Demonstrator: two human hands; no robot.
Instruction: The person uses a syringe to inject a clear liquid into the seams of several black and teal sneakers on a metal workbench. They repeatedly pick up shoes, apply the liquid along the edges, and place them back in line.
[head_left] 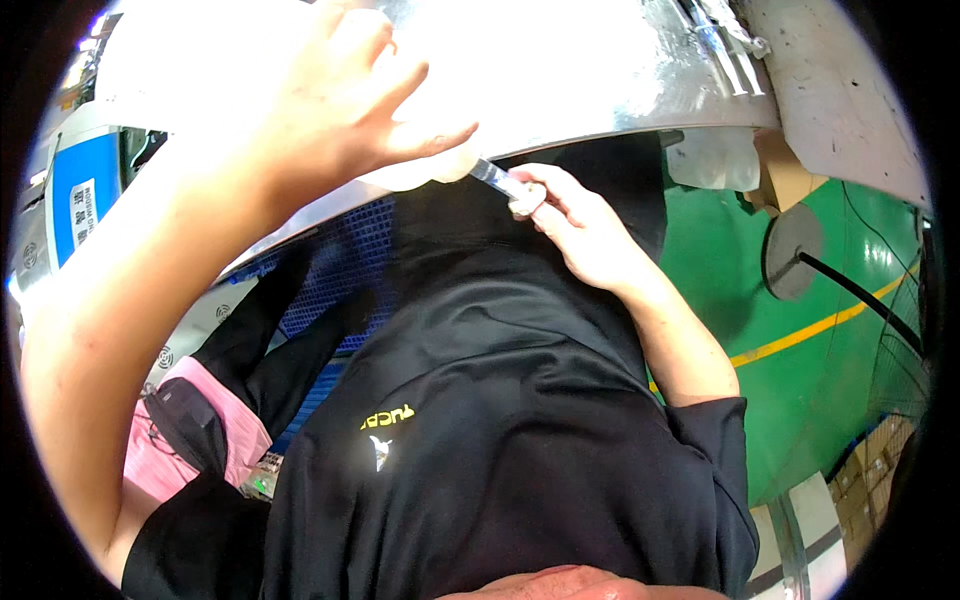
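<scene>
My right hand (585, 225) is closed around a clear syringe (490, 174) in front of the table's near edge. The syringe slants up and to the left, and a small white wad (528, 200) sits at its lower end by my fingertips. My left hand (365, 105) is raised over the bright tabletop with its fingers apart and nothing visible in it. Its lowest digit points right, close to the syringe's upper end. Strong glare washes out the upper fingers. A pale rounded shape (425, 172), too bright to make out, lies just under this hand.
The shiny metal table (580, 90) curves across the top. Several syringes (725, 55) lie at its far right. A blue and white machine (88, 190) stands left. Right are a cardboard box (790, 178), a round grey base (790, 250) and green floor (720, 330). Pink fabric (245, 435) is lower left.
</scene>
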